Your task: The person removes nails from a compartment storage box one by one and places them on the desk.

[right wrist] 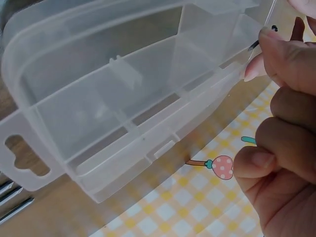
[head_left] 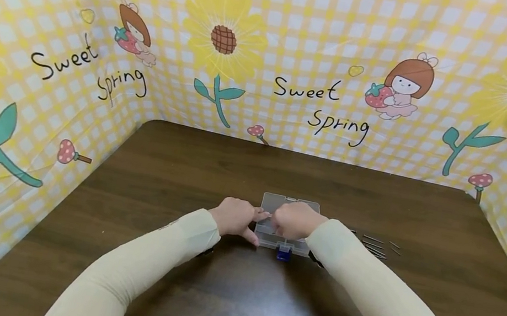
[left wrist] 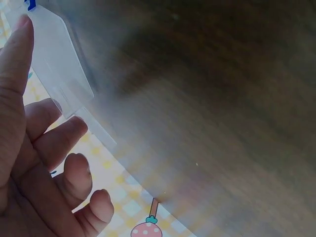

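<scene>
A clear plastic compartment box [head_left: 271, 237] with its lid raised stands on the table, its blue latch [head_left: 284, 254] toward me. At its left end my left hand [head_left: 235, 216] holds it, the thumb along the near corner and the forefinger reaching over the side. The left wrist view shows the other fingers loosely bent beside the box wall [left wrist: 54, 54]. Over the compartments is my right hand [head_left: 297, 220]. Its thumb and forefinger pinch a thin dark nail [right wrist: 255, 46], mostly hidden by the fingertips; the remaining fingers are curled into the palm.
Several loose silver nails [head_left: 373, 249] lie on the table to the right of the box. Their pointed ends show beside the box's hanging tab [right wrist: 41, 173] in the right wrist view. A yellow checked cloth [head_left: 274, 33] walls off the brown table [head_left: 212, 162] at the back and sides.
</scene>
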A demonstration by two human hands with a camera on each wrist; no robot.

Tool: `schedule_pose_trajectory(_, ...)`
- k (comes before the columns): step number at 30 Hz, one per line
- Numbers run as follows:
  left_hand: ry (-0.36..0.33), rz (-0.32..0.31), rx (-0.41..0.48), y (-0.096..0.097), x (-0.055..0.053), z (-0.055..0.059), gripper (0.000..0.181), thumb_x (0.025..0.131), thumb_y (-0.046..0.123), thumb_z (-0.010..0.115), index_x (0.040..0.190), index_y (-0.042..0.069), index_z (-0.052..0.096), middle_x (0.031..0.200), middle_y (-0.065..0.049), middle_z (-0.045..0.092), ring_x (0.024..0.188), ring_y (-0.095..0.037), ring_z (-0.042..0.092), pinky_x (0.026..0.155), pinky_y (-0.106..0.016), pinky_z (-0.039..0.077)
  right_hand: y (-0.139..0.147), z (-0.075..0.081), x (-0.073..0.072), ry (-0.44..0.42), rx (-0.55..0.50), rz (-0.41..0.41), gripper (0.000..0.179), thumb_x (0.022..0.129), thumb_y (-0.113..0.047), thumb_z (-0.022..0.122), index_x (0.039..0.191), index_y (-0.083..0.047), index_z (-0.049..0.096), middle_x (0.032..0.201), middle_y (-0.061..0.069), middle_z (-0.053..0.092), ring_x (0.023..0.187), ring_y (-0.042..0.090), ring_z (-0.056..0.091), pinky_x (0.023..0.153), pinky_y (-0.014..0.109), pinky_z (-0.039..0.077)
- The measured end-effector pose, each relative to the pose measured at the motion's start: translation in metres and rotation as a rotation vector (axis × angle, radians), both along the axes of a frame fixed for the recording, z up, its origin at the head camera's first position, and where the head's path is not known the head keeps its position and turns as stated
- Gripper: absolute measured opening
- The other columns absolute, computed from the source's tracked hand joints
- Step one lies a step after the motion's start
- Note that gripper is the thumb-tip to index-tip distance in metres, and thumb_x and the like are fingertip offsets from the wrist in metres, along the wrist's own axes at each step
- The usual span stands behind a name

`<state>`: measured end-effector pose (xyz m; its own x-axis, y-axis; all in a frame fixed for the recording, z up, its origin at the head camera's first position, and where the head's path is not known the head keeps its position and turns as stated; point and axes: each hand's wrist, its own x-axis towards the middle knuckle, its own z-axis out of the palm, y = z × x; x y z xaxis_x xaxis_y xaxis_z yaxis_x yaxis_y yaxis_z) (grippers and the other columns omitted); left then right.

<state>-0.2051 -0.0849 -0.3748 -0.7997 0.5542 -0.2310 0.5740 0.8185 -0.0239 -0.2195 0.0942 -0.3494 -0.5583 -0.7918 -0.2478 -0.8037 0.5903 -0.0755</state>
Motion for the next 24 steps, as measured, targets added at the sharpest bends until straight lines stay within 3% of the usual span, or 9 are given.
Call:
schedule_pose_trajectory(4, -0.010, 0.004, 0.000, 0.001, -0.001, 0.000, 0.080, 0.075, 0.061, 0.066, 0.144, 0.025, 0.046, 0.141, 0.003, 0.049, 0.110, -0.024, 0.061, 0.057, -0.033, 0.050, 0.006, -0.001, -0.002, -0.026, 0.004, -0.014, 0.016, 0.088, -0.005, 0.065, 0.074, -0.013, 0.066, 0.071, -0.005, 0.061, 0.063, 0.011, 0.055, 0.063, 0.029, 0.050)
schedule_pose_trajectory(13, 0.002, -0.005, -0.023, 0.003, -0.003, 0.000, 0.080, 0.075, 0.061, 0.067, 0.143, 0.023, 0.048, 0.140, 0.002, 0.051, 0.113, -0.022, 0.059, 0.067, -0.037, 0.052, 0.024, 0.001, -0.004, -0.001, 0.026, -0.047, 0.010, 0.087, -0.006, 0.067, 0.079, -0.012, 0.071, 0.078, -0.003, 0.066, 0.075, 0.016, 0.063, 0.071, 0.034, 0.052)
schedule_pose_trajectory(24, 0.029, -0.010, -0.093, 0.006, 0.000, 0.002, 0.081, 0.075, 0.062, 0.066, 0.143, 0.023, 0.048, 0.139, 0.003, 0.052, 0.112, -0.021, 0.060, 0.068, -0.037, 0.052, 0.056, -0.001, -0.005, 0.006, -0.020, -0.078, 0.026, 0.084, 0.002, 0.059, 0.063, -0.014, 0.056, 0.062, -0.007, 0.047, 0.058, 0.009, 0.041, 0.057, 0.027, 0.040)
